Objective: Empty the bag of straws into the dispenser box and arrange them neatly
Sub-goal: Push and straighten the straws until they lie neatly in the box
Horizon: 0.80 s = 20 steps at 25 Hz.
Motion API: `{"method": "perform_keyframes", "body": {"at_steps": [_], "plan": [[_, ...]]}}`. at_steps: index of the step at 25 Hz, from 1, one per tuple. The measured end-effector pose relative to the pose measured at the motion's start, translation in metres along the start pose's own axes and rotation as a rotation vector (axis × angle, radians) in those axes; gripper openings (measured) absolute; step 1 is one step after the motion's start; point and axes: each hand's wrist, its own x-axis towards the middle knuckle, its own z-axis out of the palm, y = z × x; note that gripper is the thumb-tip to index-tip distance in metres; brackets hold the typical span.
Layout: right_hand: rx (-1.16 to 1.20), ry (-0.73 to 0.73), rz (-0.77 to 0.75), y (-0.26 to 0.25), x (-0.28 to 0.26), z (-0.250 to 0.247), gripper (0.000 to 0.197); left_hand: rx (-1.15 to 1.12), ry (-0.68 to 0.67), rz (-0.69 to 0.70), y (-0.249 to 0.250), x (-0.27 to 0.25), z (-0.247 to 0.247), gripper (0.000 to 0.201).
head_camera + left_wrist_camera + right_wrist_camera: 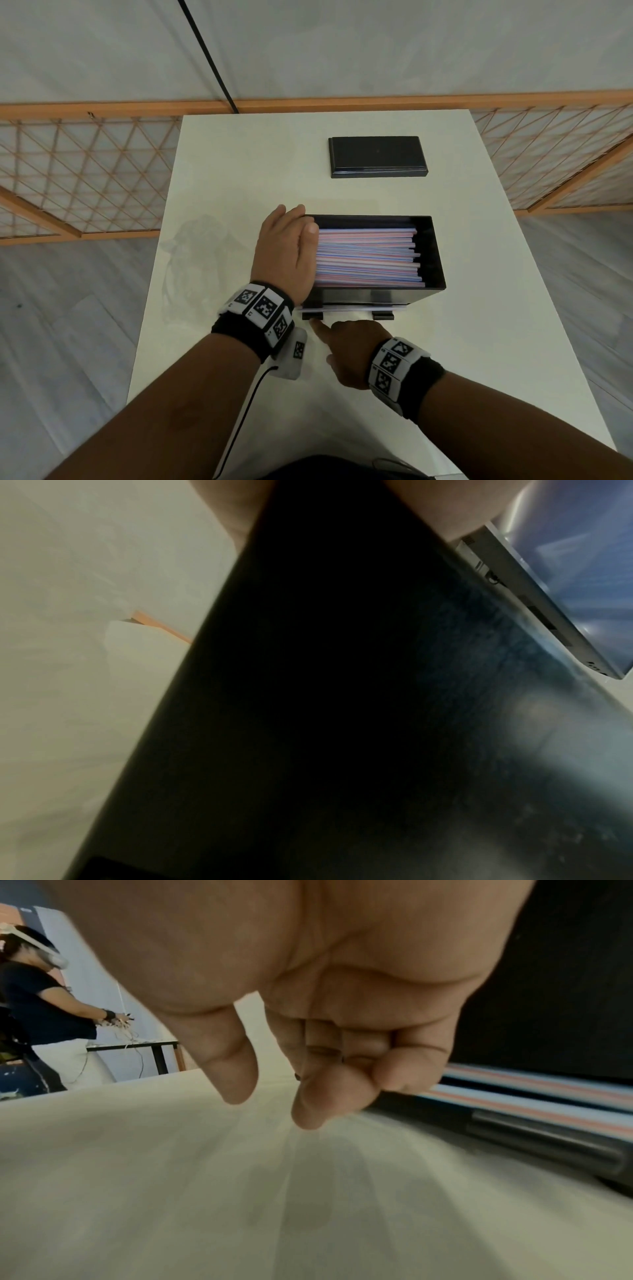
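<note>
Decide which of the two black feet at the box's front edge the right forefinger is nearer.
The foot on the image's left: the right hand's forefinger points just below it. The other foot sits farther right along the box, clear of the hand.

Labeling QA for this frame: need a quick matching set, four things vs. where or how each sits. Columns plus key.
Things:
1. straws
2. black lid
3. left hand
4. right hand

Places or states:
A. lying flat on the table, beyond the dispenser box
B. on the box's left end, thumb over the straw ends
C. stacked lengthwise inside the open box
D. low in front of the box, index finger pointing at its base

Pairs: 1-C, 2-A, 3-B, 4-D
</note>
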Motion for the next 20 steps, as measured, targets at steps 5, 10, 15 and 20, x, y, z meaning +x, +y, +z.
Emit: {"method": "perform_keyframes", "body": {"at_steps": [5,10,15,20], "plan": [[-0.009,0.161,-0.009,0.001,-0.008,-0.005,0.046,-0.015,0.004,0.004,0.0,-0.001,0.0,0.05],[-0.188,0.406,0.164,0.016,-0.009,-0.012,0.02,-0.019,0.016,0.007,-0.001,-0.001,0.0,0.047],[-0.157,0.414,0.179,0.02,0.004,-0.006,0.028,-0.021,-0.002,-0.007,-0.001,-0.001,-0.001,0.048],[-0.149,0.32,0.183,0.019,0.009,-0.005,0.025,-0.015,-0.005,-0.002,-0.003,-0.001,0.0,0.048]]}}
